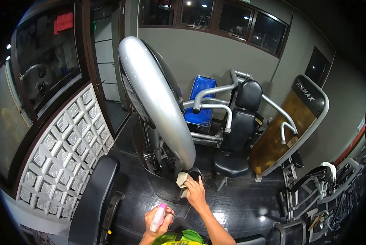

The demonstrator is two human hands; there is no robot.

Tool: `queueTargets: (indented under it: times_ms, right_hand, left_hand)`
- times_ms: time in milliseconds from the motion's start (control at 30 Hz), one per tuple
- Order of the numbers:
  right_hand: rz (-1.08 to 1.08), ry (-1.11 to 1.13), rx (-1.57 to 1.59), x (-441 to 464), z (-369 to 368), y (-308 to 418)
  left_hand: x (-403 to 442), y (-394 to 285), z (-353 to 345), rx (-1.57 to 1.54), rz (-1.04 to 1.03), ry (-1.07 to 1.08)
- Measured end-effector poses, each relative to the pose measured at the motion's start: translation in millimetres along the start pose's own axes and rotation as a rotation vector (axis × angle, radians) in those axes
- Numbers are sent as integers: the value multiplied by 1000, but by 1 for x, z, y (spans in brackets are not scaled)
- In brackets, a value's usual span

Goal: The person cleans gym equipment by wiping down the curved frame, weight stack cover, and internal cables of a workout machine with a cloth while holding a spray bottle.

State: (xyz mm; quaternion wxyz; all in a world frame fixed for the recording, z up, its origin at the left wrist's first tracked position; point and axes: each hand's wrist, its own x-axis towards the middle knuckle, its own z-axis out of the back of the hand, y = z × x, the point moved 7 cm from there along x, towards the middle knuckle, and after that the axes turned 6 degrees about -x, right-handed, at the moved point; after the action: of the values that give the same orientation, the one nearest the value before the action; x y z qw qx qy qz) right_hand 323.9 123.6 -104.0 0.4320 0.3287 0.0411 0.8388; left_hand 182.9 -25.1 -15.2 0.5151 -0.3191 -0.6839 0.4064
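In my left hand [150, 223] is a small spray bottle [159, 217] with a pink top and a pale body, held upright in front of me. My right hand [196, 194] reaches forward, its fingers closed on a beige cloth [182, 179]. That cloth is at the lower end of a big curved silver machine cover [158, 98], close to a dark round part there. Whether cloth and metal touch, I cannot tell.
A black padded bench [94, 200] stands at left, before a white patterned panel [68, 151]. Beyond the silver cover are a blue chair [203, 87] and a black machine seat [231, 164]. A gold weight-stack cover [285, 130] and metal frames [326, 192] stand at right.
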Motion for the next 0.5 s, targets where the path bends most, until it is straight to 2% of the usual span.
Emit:
queueTargets:
  times_ms: [33,100,167,233,267,300,367,400,433,500]
  right_hand:
    - [0,0,2,1,10,2]
    - [-116,177,293,-1,10,-4]
    - [-281,57,470,-3,13,-26]
    - [-482,-304,503,3,30,-43]
    - [-371,-527,312,14,51,-38]
    - [-482,-354,232,22,48,-47]
    - [-330,0,-28,47,6,-49]
    - [-288,-205,-46,43,-7,-40]
    - [-388,-127,-23,40,-9,-33]
    - [-328,-189,-76,30,-3,-14]
  left_hand:
    - [1,-3,-1,6,-25,10]
    - [-2,1,1,-22,11,-2]
    - [-4,3,3,-49,44,-17]
    - [-3,-5,5,-7,2,-36]
    - [-4,-6,8,0,4,-46]
    - [-5,-7,10,29,6,-52]
    - [-9,-7,14,61,10,-55]
    - [-11,-3,16,68,14,-61]
    - [-12,-2,17,75,17,-67]
    - [-11,0,18,53,39,-88]
